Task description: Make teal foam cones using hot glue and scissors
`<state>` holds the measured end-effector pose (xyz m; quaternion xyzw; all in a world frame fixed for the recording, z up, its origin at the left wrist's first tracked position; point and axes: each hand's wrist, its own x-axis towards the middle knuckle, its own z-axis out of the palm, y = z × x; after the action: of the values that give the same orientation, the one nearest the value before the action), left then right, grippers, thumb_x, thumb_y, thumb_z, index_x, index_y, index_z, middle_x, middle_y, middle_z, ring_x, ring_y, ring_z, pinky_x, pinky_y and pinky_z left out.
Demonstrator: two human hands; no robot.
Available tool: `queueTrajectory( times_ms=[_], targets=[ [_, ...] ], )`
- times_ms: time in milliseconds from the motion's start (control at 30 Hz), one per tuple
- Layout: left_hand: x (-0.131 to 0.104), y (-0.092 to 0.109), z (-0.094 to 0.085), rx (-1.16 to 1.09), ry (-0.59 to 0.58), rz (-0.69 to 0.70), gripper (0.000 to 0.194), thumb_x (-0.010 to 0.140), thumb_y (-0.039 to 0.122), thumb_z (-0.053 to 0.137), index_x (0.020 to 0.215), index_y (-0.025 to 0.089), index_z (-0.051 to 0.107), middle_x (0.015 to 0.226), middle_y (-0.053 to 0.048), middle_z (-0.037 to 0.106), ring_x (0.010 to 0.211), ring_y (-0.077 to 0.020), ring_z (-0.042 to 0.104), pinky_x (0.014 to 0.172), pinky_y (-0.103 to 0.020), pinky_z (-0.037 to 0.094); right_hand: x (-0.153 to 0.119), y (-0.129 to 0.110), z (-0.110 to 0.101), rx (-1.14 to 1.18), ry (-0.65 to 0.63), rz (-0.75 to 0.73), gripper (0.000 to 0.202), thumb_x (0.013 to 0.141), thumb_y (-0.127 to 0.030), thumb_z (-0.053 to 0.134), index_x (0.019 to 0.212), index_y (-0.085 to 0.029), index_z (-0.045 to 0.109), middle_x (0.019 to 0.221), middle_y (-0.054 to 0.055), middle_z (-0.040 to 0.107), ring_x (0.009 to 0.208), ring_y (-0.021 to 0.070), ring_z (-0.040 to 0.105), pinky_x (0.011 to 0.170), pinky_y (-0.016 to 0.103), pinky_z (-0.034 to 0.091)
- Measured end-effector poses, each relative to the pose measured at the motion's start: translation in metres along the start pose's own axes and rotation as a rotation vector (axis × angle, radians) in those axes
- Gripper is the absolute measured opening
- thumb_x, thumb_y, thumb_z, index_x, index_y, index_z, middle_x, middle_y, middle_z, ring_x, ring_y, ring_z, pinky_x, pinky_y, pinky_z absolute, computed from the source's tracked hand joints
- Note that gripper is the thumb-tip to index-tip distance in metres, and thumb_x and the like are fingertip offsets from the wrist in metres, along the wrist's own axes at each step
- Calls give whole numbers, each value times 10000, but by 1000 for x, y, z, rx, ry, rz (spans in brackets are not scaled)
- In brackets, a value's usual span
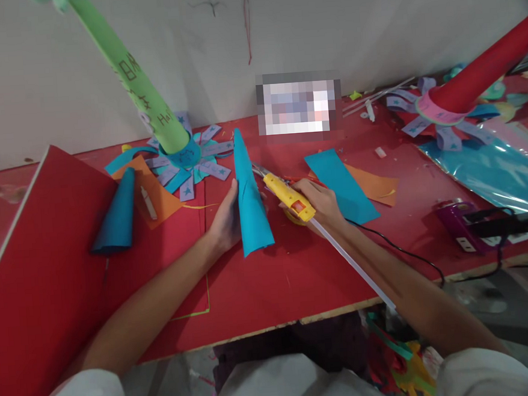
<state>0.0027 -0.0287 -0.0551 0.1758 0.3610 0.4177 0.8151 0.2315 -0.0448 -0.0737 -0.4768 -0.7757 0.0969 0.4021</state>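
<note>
My left hand (228,220) is wrapped around a blue paper cone (252,205), which stands point up above the red table; most of its fingers are behind the paper. In my right hand (321,201) is a yellow glue gun (290,197), its tip toward the cone's right side. A long white glue stick (353,263) sticks out of the gun's back end and runs down over my right forearm. Whether the tip touches the paper, I cannot tell. Just right of my right hand lie a blue paper strip (342,186) and an orange paper piece (374,184).
Another blue cone (117,217) stands at left beside a raised red board (46,255). A green paper tube (133,80) rises behind, and a red tube (494,64) leans at right. A purple power strip (462,226) with black cords sits near the table's front edge.
</note>
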Motion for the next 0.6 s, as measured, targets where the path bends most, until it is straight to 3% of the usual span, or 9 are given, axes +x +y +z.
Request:
queueTrajectory(
  times_ms=[300,600],
  targets=[
    [3,2,-4,83,-82,35,545,1035,661,539,1007,148,720,811,-57,720,601,-146,668,629,-266,580,3,-3,-3,55,12,-37,313,1041,-532,624,969,-228,640,912,65,772,798,202,732,664,292,489],
    [2,1,-3,74,-25,9,589,1070,637,470,954,132,751,815,-90,756,676,-193,736,708,-305,624,1,5,4,16,-104,-99,371,1042,-584,608,1030,-219,679,910,64,781,787,196,736,654,285,483]
  ],
)
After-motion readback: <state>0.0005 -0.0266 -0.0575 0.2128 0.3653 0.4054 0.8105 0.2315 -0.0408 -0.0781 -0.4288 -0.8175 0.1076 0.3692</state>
